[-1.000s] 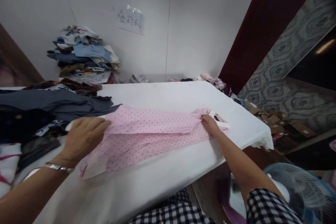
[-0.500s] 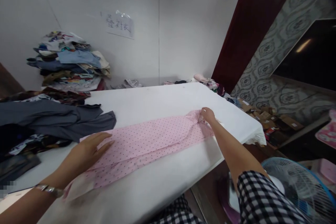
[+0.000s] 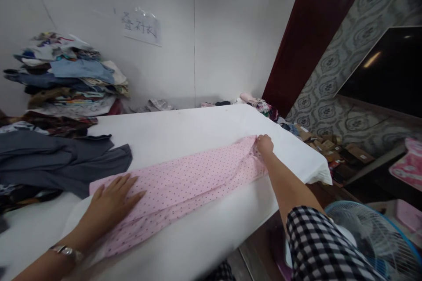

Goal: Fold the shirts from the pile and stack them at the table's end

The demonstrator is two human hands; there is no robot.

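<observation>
A pink garment with small dark dots lies in a long folded strip across the white table. My left hand rests flat on its near left end, fingers spread apart. At the far right end, my right hand has its fingers closed on the bunched cloth. One loose fold runs lengthwise along the strip's near side. Part of the garment's left end is hidden beneath my left hand and forearm.
Dark grey clothing is heaped at the table's left. A tall stack of clothes stands behind it by the wall. On the right are a fan and cardboard boxes beyond the table's edge.
My left hand has spread its fingers flatter on the cloth. The garment's right end now looks pulled straighter, with my right hand still on it. The view has shifted slightly right.
</observation>
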